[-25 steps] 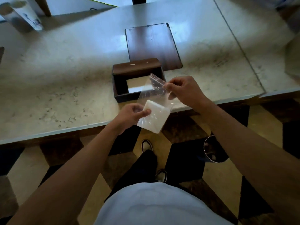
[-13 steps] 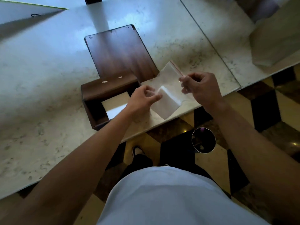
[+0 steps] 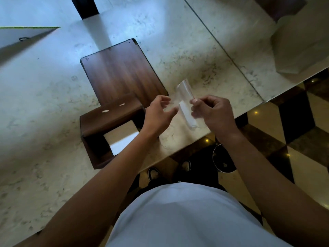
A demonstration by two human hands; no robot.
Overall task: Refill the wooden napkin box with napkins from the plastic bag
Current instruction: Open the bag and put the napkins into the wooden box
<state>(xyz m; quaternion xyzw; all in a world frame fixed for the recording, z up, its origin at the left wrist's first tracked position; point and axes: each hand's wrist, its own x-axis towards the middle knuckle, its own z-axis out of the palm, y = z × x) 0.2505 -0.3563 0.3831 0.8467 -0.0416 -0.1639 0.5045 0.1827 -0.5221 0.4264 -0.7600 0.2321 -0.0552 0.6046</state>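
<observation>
The dark wooden napkin box (image 3: pixel 92 125) stands open on the marble counter (image 3: pixel 44 104), with a white napkin (image 3: pixel 122 141) lying inside. Its flat wooden lid (image 3: pixel 121 72) lies just behind it. The clear plastic bag (image 3: pixel 184 93), holding folded white napkins (image 3: pixel 187 114), hangs above the counter's front edge to the right of the box. My right hand (image 3: pixel 213 113) pinches the bag near its top. My left hand (image 3: pixel 158 116) hovers beside the bag with fingers spread, thumb and fingertips close to the plastic; whether they touch it is unclear.
A seam (image 3: pixel 222 50) splits the counter at the right. A pale block-shaped object (image 3: pixel 300 49) stands at the far right. A white board (image 3: pixel 21 36) lies at the far left. Below the counter edge are a round metal bin (image 3: pixel 222 159) and my shoes (image 3: pixel 154 173) on a patterned floor.
The camera has turned left and closer. My left hand has let go of the bag and opened; the bag has turned edge-on in my right hand.
</observation>
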